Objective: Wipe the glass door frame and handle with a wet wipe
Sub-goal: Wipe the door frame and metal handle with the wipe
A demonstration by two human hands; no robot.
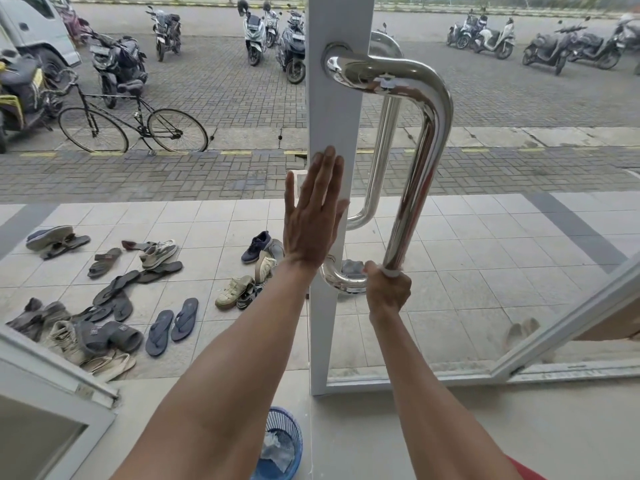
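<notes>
You have sandals and shoes (159, 332) scattered at lower left, a black bicycle (138, 111) at left, parked scooters (254, 36) along the top, and a blue basket (281, 421) at bottom centre.

Most of wet wipe (391, 273) hidden inside right hand (388, 289) fist, only thin white strip shows on handle (429, 140). Handle's lower bend partly behind left hand (311, 223) wrist. Top of door frame (332, 98) cut by pic edge. Low blue basket (294, 431) cut at btm edge, partly behind forearm, contents unclear. Pair of shoes (523, 332) behind glass blurred.
</notes>
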